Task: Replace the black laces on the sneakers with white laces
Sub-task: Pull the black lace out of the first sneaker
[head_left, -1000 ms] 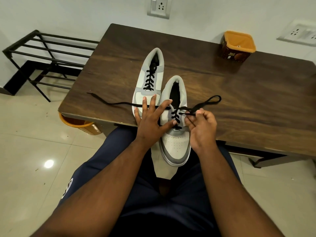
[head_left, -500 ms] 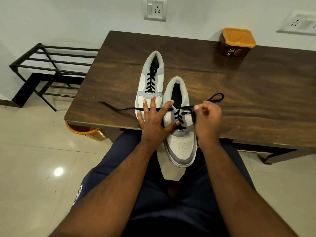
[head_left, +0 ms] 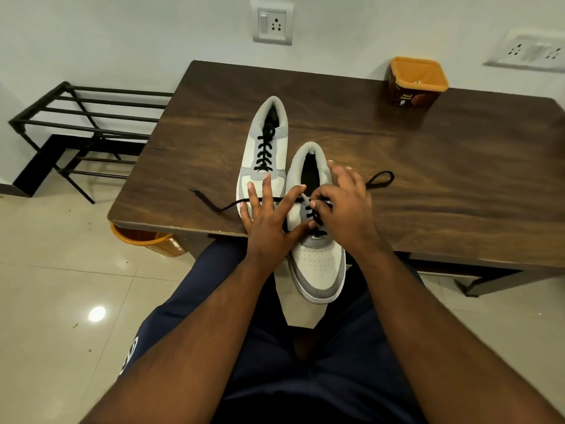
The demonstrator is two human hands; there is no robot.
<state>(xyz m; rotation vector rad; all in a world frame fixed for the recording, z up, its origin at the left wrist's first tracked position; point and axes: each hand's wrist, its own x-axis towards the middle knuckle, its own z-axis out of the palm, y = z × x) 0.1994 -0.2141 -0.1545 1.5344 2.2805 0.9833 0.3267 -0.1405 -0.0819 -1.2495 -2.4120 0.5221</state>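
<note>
Two grey-and-white sneakers are lying side by side near the front edge of the dark wooden tabletop [head_left: 458, 179]. The near sneaker [head_left: 318, 264] is overhanging that front edge with its toe out over the person's lap, while the far sneaker [head_left: 265, 154] is sitting just beside it on the left, further in, fully laced in black. The left hand [head_left: 269, 228] is lying open, fingers spread and straight, pressing across both sneakers. The right hand [head_left: 342, 209] is curling its thumb and forefinger onto the black lace [head_left: 316, 214] at the near sneaker's eyelets, its other fingers lifting loosely. One loose end of that lace is trailing left across the tabletop, and the other is forming a loop to the right. An orange-lidded tub [head_left: 416, 81] is standing at the back edge.
</note>
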